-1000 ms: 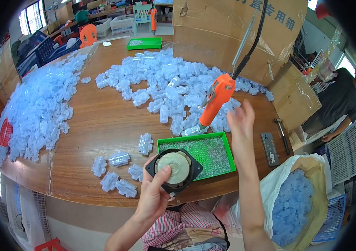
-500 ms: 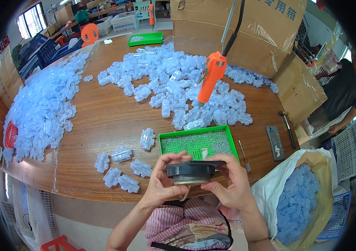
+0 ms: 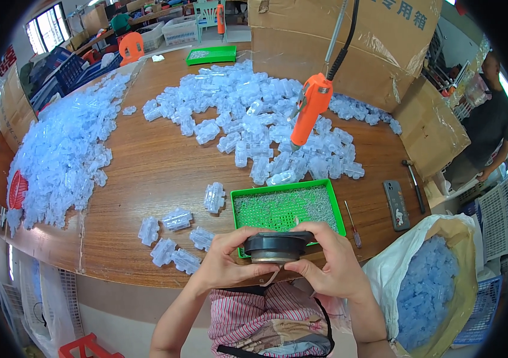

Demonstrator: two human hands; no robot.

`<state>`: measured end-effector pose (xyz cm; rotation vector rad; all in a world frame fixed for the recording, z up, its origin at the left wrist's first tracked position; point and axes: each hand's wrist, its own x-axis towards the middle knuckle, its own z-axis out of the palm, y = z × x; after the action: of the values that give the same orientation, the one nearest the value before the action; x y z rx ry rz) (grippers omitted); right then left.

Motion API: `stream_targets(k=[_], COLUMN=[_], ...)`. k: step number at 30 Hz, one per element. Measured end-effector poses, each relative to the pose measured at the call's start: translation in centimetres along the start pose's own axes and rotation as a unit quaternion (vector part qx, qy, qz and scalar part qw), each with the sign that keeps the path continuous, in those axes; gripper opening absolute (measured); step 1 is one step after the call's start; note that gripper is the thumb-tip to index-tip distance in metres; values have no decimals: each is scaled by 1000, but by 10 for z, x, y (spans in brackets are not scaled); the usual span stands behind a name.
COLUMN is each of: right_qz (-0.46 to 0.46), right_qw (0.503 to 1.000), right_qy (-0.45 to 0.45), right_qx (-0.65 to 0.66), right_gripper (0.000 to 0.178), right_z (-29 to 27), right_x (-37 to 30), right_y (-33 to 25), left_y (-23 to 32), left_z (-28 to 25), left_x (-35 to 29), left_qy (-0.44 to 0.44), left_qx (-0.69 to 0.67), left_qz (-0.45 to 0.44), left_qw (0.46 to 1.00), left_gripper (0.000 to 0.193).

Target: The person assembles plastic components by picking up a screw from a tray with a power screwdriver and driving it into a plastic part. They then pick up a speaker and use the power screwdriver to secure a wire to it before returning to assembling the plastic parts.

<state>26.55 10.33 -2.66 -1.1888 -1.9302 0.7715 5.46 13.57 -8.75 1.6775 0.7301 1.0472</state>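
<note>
Between my two hands is a round black object (image 3: 275,243) with a wide rim and a metallic ring under it; its exact kind I cannot make out. A thin light strip hangs from its underside. My left hand (image 3: 233,258) grips the left side, thumb below and fingers on top. On the opposite side my right hand (image 3: 328,259) holds it the same way. Just beyond lies a green tray (image 3: 340,218) of small metal screws or pins, its near edge partly covered by my hands. Several clear plastic pieces (image 3: 177,219) lie left of my hands.
An orange electric screwdriver (image 3: 311,107) hangs over a heap of clear plastic parts (image 3: 230,98). Another heap (image 3: 63,149) covers the left. To the right are a small screwdriver (image 3: 353,225), a phone (image 3: 396,204), a hammer (image 3: 415,185) and a filled sack (image 3: 427,286). A person (image 3: 487,131) stands beyond cardboard.
The view has shifted slightly, so the table's things appear a little further right. Both hands still hold the round black object. The person at the right has moved an arm.
</note>
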Motion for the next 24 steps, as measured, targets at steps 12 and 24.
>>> stream_targets(k=[12, 24], right_qz=[-5, 19], right_qw=[956, 958], right_qy=[256, 110], right_qx=[141, 265], right_gripper=[70, 55], right_z=[-31, -34], right_x=[55, 115], right_y=[34, 64], left_y=[-19, -15], left_z=[12, 2], left_x=[-21, -21], left_qy=[120, 157], left_qx=[-137, -308], left_qz=[-45, -95], left_qw=[982, 934], left_gripper=[47, 54])
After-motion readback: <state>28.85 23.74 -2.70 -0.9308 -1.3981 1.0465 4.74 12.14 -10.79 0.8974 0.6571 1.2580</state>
